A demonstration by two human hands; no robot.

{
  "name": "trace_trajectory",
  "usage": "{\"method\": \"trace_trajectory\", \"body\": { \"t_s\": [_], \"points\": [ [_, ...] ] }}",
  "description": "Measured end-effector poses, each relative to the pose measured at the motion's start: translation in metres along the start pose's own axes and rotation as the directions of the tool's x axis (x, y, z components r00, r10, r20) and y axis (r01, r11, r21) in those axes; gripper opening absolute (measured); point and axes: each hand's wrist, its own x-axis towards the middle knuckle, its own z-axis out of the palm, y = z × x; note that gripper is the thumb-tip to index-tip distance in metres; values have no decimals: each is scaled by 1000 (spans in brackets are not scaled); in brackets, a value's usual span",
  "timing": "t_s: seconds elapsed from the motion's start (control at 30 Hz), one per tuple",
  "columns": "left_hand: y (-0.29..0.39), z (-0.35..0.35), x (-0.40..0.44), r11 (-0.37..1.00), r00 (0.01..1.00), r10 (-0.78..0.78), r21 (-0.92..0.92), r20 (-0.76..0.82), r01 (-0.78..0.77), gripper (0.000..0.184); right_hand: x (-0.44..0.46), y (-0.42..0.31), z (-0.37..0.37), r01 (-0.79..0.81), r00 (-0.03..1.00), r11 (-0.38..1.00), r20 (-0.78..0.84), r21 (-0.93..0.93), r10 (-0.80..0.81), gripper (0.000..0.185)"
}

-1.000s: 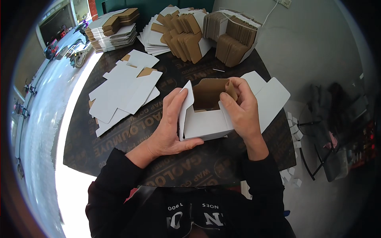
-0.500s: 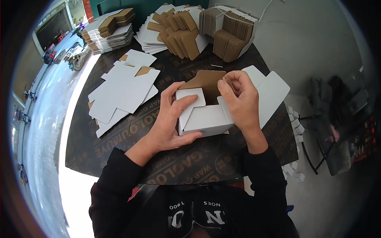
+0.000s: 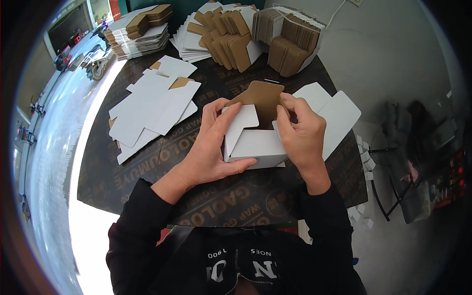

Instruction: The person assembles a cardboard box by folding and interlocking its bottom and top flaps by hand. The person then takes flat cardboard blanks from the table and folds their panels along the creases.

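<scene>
A small carton of thin white card, plain brown inside, sits between the two hands over the middle of the desk; whether its base touches the surface cannot be told. It is box-shaped, with an open top, a rounded brown flap standing at the far side and a white flap folded inward on the left. The left hand is clamped around the left end, thumb along the near wall and fingers over the flap. The right hand has thumb and fingers pinched on the right edge, the gripped part mostly hidden.

The desk is dark and printed with brownish lettering. Flat, notched white blanks overlap on the left; a smooth white sheet lies at right. Behind stand a banded stack, a fanned pile and a ridged, strapped bundle of brown-and-white card.
</scene>
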Motion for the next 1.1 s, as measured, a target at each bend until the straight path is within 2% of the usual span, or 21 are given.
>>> {"method": "trace_trajectory", "body": {
  "t_s": [0.03, 0.17, 0.2, 0.33, 0.37, 0.43, 0.5, 0.53, 0.67, 0.87, 1.0, 1.03, 1.1],
  "points": [
    [0, 0, 0, 1000, 1000, 0, -1, 0, 0, 92, 0, 0, -1, 0, 1000, 1000, 1, 0, 0, 10],
    [1, 2, 0, 1000, 1000, -17, -5, -6, 17, 92, -1, -2, -4, 166, 986, 955, 54, -248, -157, 11],
    [1, 1, -1, 1000, 1000, -18, -5, -6, 18, 92, -1, -3, -4, 166, 986, 955, 55, -247, -157, 11],
    [-2, 0, -1, 1000, 1000, -4, -20, -20, 3, 89, 1, -6, -9, 298, 931, 904, 302, -307, -204, 11],
    [-3, -1, -1, 1000, 1000, -4, -19, -20, 4, 89, 1, -4, -9, 299, 931, 904, 302, -306, -205, 11],
    [-7, -3, -2, 1000, 999, 15, -8, -30, -15, 86, 2, 7, -10, 188, 941, 978, 303, -91, -153, 12],
    [-11, -4, -3, 999, 999, 36, -1, -37, -36, 83, 2, 14, -12, 62, 944, 990, 314, 124, -98, 13],
    [-13, -4, -3, 999, 999, 38, -2, -37, -38, 83, 3, 15, -14, 62, 945, 991, 313, 122, -98, 13],
    [-20, -5, -7, 956, 994, -78, -287, -78, 53, 78, 8, 11, -20, -254, 919, 874, 386, 414, 84, 14],
    [-22, -8, -10, 896, 987, -137, -435, -79, 90, 81, 2, 11, -11, -131, 955, 835, 295, 534, -39, 13],
    [-16, 0, -14, 696, 955, -288, -699, -64, 163, 89, -1, 12, -2, -113, 961, 800, 268, 590, -62, 14],
    [-16, -1, -15, 696, 955, -289, -700, -69, 160, 89, -1, 13, -1, -111, 960, 800, 271, 589, -66, 14],
    [-16, -2, -16, 629, 931, -364, -731, 26, 266, 94, 0, 20, 2, -65, 931, 767, 316, 638, -184, 12]
  ]
}}
